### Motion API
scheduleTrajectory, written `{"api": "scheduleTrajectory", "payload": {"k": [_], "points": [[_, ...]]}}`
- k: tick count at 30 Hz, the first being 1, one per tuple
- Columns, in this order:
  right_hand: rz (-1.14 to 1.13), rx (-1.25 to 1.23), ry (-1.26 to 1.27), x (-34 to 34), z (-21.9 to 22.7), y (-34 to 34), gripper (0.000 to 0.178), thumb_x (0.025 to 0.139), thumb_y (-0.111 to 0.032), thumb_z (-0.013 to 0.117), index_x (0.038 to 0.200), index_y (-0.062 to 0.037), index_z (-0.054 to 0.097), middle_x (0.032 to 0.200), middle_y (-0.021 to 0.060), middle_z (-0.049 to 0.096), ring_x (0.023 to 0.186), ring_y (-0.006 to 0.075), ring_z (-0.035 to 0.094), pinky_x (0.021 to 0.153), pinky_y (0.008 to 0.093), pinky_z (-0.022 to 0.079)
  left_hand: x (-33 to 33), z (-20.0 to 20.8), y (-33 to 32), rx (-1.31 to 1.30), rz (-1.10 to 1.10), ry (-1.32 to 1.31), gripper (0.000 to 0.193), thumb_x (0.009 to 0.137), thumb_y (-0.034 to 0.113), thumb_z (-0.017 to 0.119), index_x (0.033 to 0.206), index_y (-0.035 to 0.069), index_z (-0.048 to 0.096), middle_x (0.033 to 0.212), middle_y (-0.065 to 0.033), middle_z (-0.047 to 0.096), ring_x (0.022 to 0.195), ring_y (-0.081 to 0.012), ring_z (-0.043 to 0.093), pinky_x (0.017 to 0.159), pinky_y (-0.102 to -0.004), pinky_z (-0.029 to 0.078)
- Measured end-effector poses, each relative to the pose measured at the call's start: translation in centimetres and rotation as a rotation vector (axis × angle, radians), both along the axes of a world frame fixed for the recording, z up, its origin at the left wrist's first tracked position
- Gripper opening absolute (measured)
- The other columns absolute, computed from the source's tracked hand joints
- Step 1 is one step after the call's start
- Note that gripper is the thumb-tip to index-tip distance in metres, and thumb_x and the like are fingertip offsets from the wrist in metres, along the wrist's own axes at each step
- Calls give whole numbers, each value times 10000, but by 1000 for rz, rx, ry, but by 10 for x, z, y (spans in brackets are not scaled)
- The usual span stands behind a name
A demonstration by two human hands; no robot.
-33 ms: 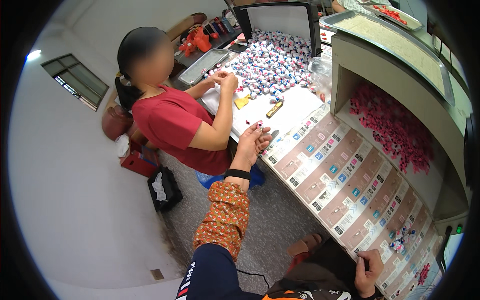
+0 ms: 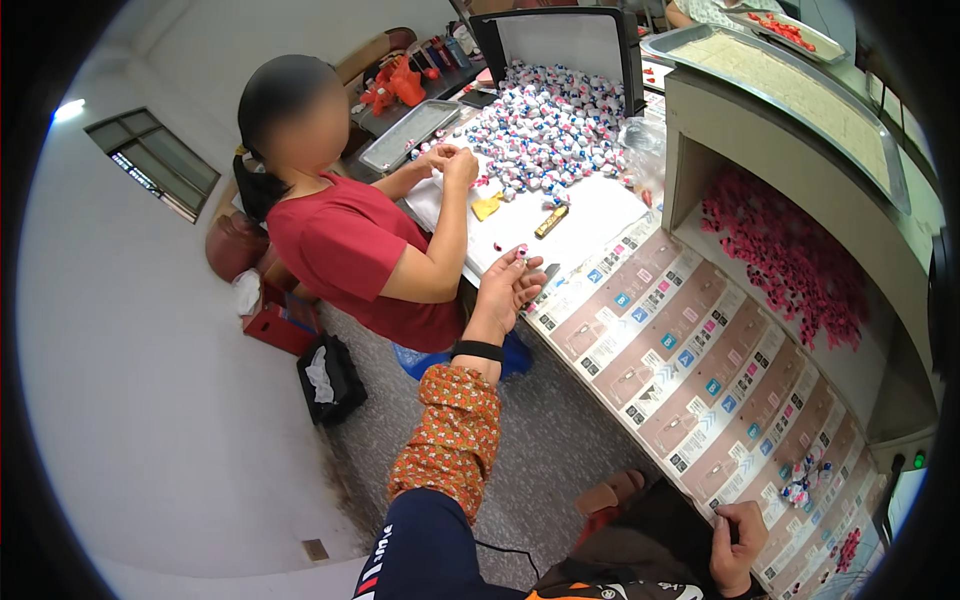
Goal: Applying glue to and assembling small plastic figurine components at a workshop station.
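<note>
Left hand point(image 2: 506, 290) pinching pink-white piece point(image 2: 522, 253); right hand point(image 2: 738, 546) curled by table point(image 2: 640, 375), contents unclear.

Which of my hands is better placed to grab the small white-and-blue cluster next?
Probably your right hand: it's close to the cluster, while your left hand is stretched farther away, pinching a small piece.

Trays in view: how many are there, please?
3: one tray left of the wrapped pile, another tray atop the shelf unit, a third tray beyond it holding red pieces. More may be hidden.
</note>
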State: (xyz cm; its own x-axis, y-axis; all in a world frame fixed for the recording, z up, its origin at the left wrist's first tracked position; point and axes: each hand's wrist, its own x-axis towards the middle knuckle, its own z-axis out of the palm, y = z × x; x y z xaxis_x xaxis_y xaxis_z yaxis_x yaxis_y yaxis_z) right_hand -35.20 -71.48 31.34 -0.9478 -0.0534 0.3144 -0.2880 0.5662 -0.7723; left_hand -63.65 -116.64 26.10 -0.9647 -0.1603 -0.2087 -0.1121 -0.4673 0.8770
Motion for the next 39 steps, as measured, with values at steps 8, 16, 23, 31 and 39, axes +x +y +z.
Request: {"api": "scheduleTrajectory", "payload": {"k": [8,16,23,31,39], "points": [[103,-18,-86,5,15,9,145,909,45,572,1018,12,662,928,162,642,831,311,618,758,367,500,-4,15,20,-141,41,-92,306,1035,90,473,1336,39,486,1112,-142,686,854,-194,727,694,-277,632],[120,-1,-59,14,28,3,149,916,45,579,1038,11,657,937,170,640,833,329,613,753,382,502,-13,18,30,-69,41,-91,393,1013,77,483,1394,12,411,1130,-159,662,895,-212,713,730,-295,623],[144,16,-20,19,25,-1,132,919,16,597,1036,13,658,933,181,640,821,323,612,748,379,502,-9,29,35,54,107,-11,343,1017,81,502,1354,47,449,1130,-142,661,879,-219,707,740,-333,635],[126,58,-62,23,29,-12,130,916,1,602,1029,12,666,905,156,645,806,285,619,752,369,511,0,43,28,115,58,43,354,1025,98,502,1373,86,439,1142,-138,633,881,-226,692,753,-337,634],[107,62,-73,29,34,-18,134,891,17,613,1013,17,668,892,156,638,798,281,621,742,361,518,45,56,58,153,-129,48,349,1050,246,537,1356,81,501,1100,-81,636,847,-143,673,769,-293,609]]}}
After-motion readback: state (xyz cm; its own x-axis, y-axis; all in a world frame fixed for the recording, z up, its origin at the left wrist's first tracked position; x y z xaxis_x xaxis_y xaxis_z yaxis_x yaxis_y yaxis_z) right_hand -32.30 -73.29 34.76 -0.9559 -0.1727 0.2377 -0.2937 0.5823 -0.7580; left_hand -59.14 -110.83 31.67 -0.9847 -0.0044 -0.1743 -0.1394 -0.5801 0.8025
